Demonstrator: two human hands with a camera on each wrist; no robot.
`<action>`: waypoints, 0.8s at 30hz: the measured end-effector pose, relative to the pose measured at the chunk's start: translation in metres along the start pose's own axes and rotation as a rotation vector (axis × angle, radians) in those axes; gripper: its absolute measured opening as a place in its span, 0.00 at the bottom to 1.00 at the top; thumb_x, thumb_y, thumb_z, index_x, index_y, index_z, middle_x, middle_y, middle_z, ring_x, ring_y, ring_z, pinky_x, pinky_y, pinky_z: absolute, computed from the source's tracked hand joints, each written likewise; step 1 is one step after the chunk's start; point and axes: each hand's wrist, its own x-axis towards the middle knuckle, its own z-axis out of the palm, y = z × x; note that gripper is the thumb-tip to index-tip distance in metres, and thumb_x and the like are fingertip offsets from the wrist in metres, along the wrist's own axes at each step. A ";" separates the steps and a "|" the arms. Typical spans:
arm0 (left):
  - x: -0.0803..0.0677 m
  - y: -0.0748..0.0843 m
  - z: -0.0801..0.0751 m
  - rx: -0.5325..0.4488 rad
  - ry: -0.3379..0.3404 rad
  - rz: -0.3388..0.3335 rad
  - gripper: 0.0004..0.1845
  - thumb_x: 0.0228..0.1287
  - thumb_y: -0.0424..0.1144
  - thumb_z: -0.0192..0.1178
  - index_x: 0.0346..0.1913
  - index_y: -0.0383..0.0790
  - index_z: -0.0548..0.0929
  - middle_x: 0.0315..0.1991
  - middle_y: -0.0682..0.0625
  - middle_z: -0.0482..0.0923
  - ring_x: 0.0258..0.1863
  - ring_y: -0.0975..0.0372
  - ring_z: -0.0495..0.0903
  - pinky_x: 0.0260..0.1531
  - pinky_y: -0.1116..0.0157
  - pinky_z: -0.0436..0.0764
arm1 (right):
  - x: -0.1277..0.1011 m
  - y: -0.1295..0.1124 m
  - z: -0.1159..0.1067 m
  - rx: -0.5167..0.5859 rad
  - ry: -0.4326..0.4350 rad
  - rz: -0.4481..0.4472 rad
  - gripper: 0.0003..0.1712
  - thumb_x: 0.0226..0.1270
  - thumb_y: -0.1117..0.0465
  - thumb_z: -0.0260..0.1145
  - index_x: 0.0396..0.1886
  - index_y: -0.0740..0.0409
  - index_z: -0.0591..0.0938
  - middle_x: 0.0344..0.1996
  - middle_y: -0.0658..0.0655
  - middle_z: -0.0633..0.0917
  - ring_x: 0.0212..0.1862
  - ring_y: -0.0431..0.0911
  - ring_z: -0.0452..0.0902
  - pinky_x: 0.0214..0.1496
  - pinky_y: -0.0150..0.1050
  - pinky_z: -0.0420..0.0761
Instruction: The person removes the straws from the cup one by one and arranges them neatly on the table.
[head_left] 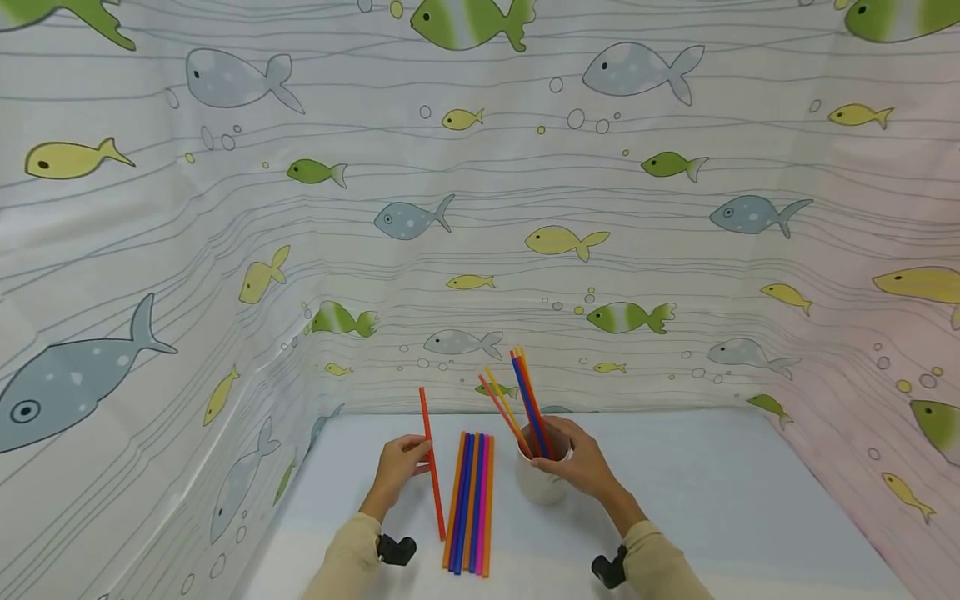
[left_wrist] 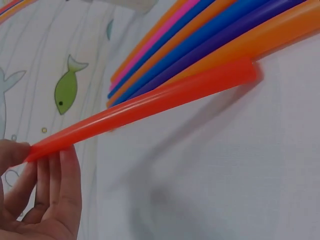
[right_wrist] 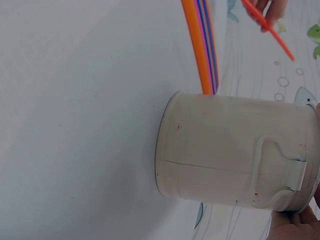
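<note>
My left hand (head_left: 402, 467) pinches a red straw (head_left: 432, 467) between thumb and fingertips near its middle. In the left wrist view the straw's (left_wrist: 165, 97) lower end reaches beside the row of straws. Those straws (head_left: 469, 504), orange, blue, purple and pink, lie side by side on the table between my hands. To their right stands an off-white can (head_left: 542, 486) with several straws (head_left: 531, 400), red, orange and blue, leaning in it. My right hand (head_left: 581, 458) grips the can at its rim; the right wrist view shows the can's side with a wire handle (right_wrist: 260, 172) and fingers (right_wrist: 295, 227) at the rim.
A white table (head_left: 675, 500) spreads under everything, wide to the right of the can. Fish-printed curtains (head_left: 480, 250) surround it at the back and both sides.
</note>
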 end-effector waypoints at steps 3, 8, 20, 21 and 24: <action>-0.002 -0.003 0.001 0.015 0.000 -0.002 0.16 0.67 0.36 0.62 0.48 0.24 0.81 0.39 0.38 0.82 0.36 0.55 0.83 0.37 0.58 0.86 | -0.001 0.000 0.001 0.006 0.001 0.010 0.44 0.47 0.48 0.81 0.67 0.43 0.74 0.63 0.48 0.74 0.67 0.50 0.66 0.67 0.57 0.66; -0.005 -0.003 0.004 0.050 -0.016 -0.007 0.15 0.67 0.35 0.62 0.47 0.23 0.81 0.36 0.41 0.82 0.34 0.57 0.83 0.35 0.60 0.86 | 0.000 0.001 0.001 0.003 0.005 -0.001 0.44 0.47 0.48 0.81 0.67 0.45 0.74 0.63 0.48 0.74 0.67 0.50 0.66 0.67 0.57 0.66; -0.008 -0.016 0.013 0.140 -0.059 -0.038 0.13 0.66 0.35 0.62 0.45 0.25 0.83 0.34 0.44 0.82 0.31 0.59 0.83 0.33 0.60 0.86 | 0.000 -0.001 0.001 0.001 0.005 0.010 0.44 0.47 0.48 0.81 0.67 0.45 0.74 0.63 0.47 0.74 0.67 0.50 0.66 0.66 0.58 0.67; -0.008 -0.016 0.013 0.143 -0.059 -0.041 0.13 0.66 0.35 0.62 0.45 0.26 0.83 0.34 0.44 0.82 0.31 0.59 0.83 0.33 0.61 0.86 | 0.000 -0.001 0.000 0.004 0.006 0.010 0.44 0.47 0.48 0.81 0.67 0.46 0.74 0.63 0.48 0.74 0.67 0.51 0.66 0.66 0.58 0.66; -0.009 -0.017 0.015 0.164 -0.067 -0.027 0.14 0.66 0.36 0.63 0.45 0.25 0.83 0.34 0.44 0.83 0.32 0.59 0.83 0.33 0.60 0.86 | 0.000 -0.001 0.000 0.008 0.010 0.000 0.44 0.47 0.49 0.81 0.67 0.46 0.74 0.64 0.48 0.74 0.67 0.50 0.66 0.66 0.59 0.66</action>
